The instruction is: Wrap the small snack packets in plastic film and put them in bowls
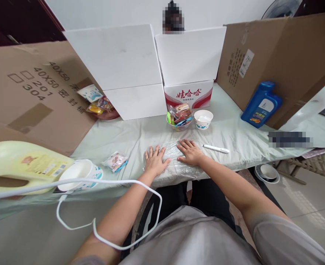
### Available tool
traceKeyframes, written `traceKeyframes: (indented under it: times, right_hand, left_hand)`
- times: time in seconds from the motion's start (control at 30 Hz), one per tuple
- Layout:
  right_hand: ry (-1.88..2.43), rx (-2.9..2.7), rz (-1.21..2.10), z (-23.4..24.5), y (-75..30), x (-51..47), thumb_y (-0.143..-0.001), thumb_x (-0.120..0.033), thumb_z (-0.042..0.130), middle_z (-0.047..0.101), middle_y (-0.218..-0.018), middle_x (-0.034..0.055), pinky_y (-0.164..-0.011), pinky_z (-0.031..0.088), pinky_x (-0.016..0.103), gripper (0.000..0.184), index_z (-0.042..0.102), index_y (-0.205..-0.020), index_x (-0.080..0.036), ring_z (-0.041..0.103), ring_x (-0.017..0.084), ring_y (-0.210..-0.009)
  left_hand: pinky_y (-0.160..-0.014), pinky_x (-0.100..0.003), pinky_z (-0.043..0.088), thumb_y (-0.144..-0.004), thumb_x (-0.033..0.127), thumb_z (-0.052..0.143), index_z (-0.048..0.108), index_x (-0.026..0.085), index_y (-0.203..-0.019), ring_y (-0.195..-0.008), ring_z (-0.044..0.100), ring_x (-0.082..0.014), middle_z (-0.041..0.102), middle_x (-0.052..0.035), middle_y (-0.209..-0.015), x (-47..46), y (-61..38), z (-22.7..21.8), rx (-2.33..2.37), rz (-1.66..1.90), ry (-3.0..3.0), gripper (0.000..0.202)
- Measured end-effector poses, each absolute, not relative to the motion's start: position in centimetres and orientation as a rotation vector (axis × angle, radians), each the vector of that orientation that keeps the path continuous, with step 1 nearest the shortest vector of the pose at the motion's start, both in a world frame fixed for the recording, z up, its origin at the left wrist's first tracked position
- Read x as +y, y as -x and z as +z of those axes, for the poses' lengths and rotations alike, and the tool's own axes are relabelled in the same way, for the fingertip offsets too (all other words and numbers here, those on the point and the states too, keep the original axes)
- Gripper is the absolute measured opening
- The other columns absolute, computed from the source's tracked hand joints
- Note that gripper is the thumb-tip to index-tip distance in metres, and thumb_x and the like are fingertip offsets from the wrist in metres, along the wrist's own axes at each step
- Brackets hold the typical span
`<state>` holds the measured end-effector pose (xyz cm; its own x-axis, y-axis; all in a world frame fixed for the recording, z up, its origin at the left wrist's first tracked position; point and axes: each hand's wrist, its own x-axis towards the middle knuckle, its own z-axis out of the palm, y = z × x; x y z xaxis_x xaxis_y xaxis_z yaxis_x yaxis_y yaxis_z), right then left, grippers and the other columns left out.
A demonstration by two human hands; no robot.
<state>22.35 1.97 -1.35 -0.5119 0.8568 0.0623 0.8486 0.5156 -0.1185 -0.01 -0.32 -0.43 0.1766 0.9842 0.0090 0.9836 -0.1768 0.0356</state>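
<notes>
A sheet of clear plastic wrap [174, 149] lies spread on the pale green tablecloth [234, 140] at the near edge. My left hand [154, 160] rests flat on its left part, fingers stretched out. My right hand [189, 151] lies flat on its right part, fingers spread forward. Neither hand holds anything. Just beyond the wrap stand a clear bowl of wrapped snacks [179, 116] and a white paper bowl [203, 119]. A white pen-like tool [215, 148] lies to the right of my right hand.
A snack packet [115, 161] and a paper bowl [79, 173] lie at the left, beside a yellow jug [21, 165]. A white cable [96, 221] loops over my left arm. White boxes [124, 66], cardboard sheets [275, 51] and a blue bottle [261, 105] ring the table.
</notes>
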Motion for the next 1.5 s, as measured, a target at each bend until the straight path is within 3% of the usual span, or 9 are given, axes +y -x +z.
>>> traceKeyframes:
  times: [0.7,0.83,0.97,1.07,1.2,1.27,1.4,1.5]
  right_hand:
    - [1.487,-2.674,0.120,-1.2,-22.5,1.8,-0.088,-0.071,0.038,0.021,-0.159,0.0148,-0.116,0.013,0.053,0.083,0.031,-0.151,-0.017,0.014,0.035,-0.146]
    - [1.390,-2.737,0.117,-0.8,-23.3,3.1,-0.086,-0.071,0.042,0.021,-0.159,0.0163,-0.115,0.014,0.053,0.085,0.032,-0.151,-0.017,0.016,0.036,-0.146]
    - [1.313,-2.840,0.123,0.1,-25.1,5.2,-0.084,-0.070,0.049,0.027,-0.157,0.0156,-0.115,0.016,0.052,0.086,0.033,-0.150,-0.018,0.021,0.036,-0.144]
    - [1.324,-2.860,0.104,0.3,-26.2,5.9,-0.085,-0.069,0.049,0.026,-0.157,0.0163,-0.114,0.016,0.052,0.085,0.032,-0.151,-0.018,0.021,0.036,-0.144]
    - [1.223,-2.877,0.124,-0.1,-25.8,5.9,-0.085,-0.069,0.048,0.026,-0.157,0.0165,-0.113,0.017,0.054,0.083,0.033,-0.150,-0.019,0.021,0.036,-0.144]
    - [1.154,-2.883,0.140,-0.3,-25.3,6.0,-0.084,-0.069,0.049,0.027,-0.157,0.0163,-0.113,0.017,0.054,0.083,0.034,-0.150,-0.019,0.021,0.035,-0.144]
    - [1.127,-2.877,0.107,-0.5,-26.5,6.4,-0.084,-0.069,0.050,0.030,-0.156,0.0152,-0.114,0.015,0.055,0.083,0.035,-0.149,-0.019,0.021,0.035,-0.144]
    - [1.251,-2.809,0.064,-0.5,-29.8,6.0,-0.084,-0.066,0.053,0.034,-0.154,0.0145,-0.114,0.012,0.059,0.079,0.040,-0.147,-0.020,0.022,0.037,-0.144]
  left_hand:
    - [-0.113,-0.066,0.015,-0.087,0.058,0.048,0.042,0.023,-0.145,-0.144,0.015,-0.0458,0.026,-0.0115,-0.158,-0.5,0.6,-0.9,1.894,0.264,-2.399,0.068]
    - [-0.113,-0.066,0.017,-0.086,0.055,0.052,0.048,0.021,-0.141,-0.143,0.018,-0.0455,0.032,-0.0132,-0.155,-0.4,0.8,-0.7,1.932,0.308,-2.291,0.064]
    - [-0.112,-0.057,0.030,-0.088,0.048,0.053,0.066,0.021,-0.120,-0.140,0.030,-0.0394,0.045,-0.0113,-0.146,-0.7,2.7,-0.5,1.854,0.384,-2.149,0.043]
    - [-0.110,-0.050,0.037,-0.086,0.039,0.057,0.070,0.021,-0.107,-0.136,0.039,-0.0335,0.051,-0.0100,-0.140,-1.0,3.9,0.2,1.781,0.603,-2.231,0.031]
    - [-0.113,-0.045,0.036,-0.091,0.026,0.047,0.067,0.022,-0.115,-0.131,0.045,-0.0254,0.060,-0.0085,-0.130,0.1,2.6,1.8,1.461,0.649,-2.547,0.031]
    - [-0.116,-0.049,0.029,-0.092,0.031,0.049,0.057,0.024,-0.130,-0.138,0.037,-0.0270,0.053,-0.0071,-0.141,1.4,1.3,2.1,1.327,0.450,-2.639,0.040]
    - [-0.114,-0.066,0.011,-0.086,0.055,0.055,0.038,0.030,-0.147,-0.146,0.010,-0.0417,0.027,-0.0067,-0.158,3.4,0.4,0.9,1.578,0.108,-2.518,0.068]
    - [-0.115,-0.064,0.009,-0.086,0.061,0.052,0.033,0.032,-0.149,-0.147,0.004,-0.0431,0.022,-0.0049,-0.160,3.7,1.1,-0.3,1.654,0.068,-2.466,0.072]
